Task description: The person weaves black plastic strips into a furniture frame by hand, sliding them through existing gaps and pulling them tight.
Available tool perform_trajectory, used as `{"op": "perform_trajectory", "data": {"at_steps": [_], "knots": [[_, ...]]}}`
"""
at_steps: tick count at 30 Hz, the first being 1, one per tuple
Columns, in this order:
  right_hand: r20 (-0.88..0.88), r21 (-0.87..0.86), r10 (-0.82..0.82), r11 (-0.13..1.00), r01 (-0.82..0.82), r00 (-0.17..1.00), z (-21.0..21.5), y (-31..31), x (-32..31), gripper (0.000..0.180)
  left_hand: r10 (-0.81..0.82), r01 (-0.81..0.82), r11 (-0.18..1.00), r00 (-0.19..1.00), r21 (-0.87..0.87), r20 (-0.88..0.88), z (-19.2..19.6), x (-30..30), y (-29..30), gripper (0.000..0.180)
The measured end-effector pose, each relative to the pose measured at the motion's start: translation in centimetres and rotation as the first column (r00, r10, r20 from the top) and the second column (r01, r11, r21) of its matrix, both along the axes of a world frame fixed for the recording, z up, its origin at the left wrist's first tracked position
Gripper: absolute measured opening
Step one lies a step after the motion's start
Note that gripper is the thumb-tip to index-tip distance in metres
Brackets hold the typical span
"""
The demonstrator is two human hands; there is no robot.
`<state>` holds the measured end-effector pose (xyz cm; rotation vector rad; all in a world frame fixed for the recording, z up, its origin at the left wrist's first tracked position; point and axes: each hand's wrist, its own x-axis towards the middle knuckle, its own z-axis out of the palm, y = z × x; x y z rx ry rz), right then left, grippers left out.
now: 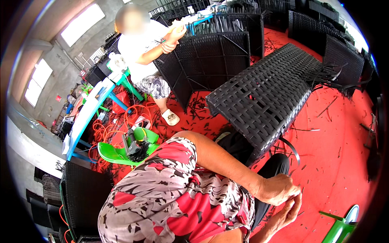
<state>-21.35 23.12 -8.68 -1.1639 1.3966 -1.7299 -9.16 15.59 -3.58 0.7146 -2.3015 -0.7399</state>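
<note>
My left hand is closed, its fingertips pinched together just beyond my dark-trousered knee. Right below it, my right hand has curled fingers, with the tips meeting those of the left. Whatever lies between the fingertips is too small or too hidden to make out. Ahead of my hands, close to my legs, stands a furniture piece woven from flat black plastic strips. Loose strip ends stick out from its far right end. One curved black strip hangs from its near lower edge, above the hands.
A co-worker stands behind another black woven frame. At my left are a green plastic stool with a power tool, orange hose and a blue-legged table. Strip scraps litter the red floor. A green object lies lower right.
</note>
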Motion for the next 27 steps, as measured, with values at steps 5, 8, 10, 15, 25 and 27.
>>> {"op": "perform_trajectory", "data": {"at_steps": [5,8,10,15,25,27], "knots": [[0.066,0.173,0.026,0.984,-0.037,0.997,0.4,-0.9,0.7,0.036,0.004,-0.002,1.0,0.996,-0.021,0.092,-1.3,0.1,-0.7,0.021],[0.12,0.255,0.033,0.965,-0.063,0.992,-1.2,-0.9,-0.9,0.033,-0.115,0.172,0.972,0.943,-0.162,0.312,-0.2,0.6,-1.1,0.024],[0.17,0.232,0.201,0.943,-0.238,0.965,0.6,-0.3,-2.0,0.032,-0.126,0.14,0.98,0.986,-0.14,0.104,3.1,3.0,0.1,0.035],[0.183,0.035,0.236,0.969,-0.246,0.955,5.3,-2.2,-4.7,0.026,0.125,-0.102,0.816,0.992,-0.569,0.001,11.3,8.1,-2.0,0.022],[0.318,-0.247,0.47,0.88,-0.406,0.823,11.1,-10.8,2.5,0.032,0.381,-0.294,0.9,0.89,-0.321,0.252,14.4,13.0,-8.5,0.015],[0.428,-0.298,0.565,0.825,-0.48,0.705,9.9,-12.1,5.0,0.019,0.346,-0.324,0.938,0.888,-0.124,0.301,14.3,13.1,-8.9,0.018]]}}
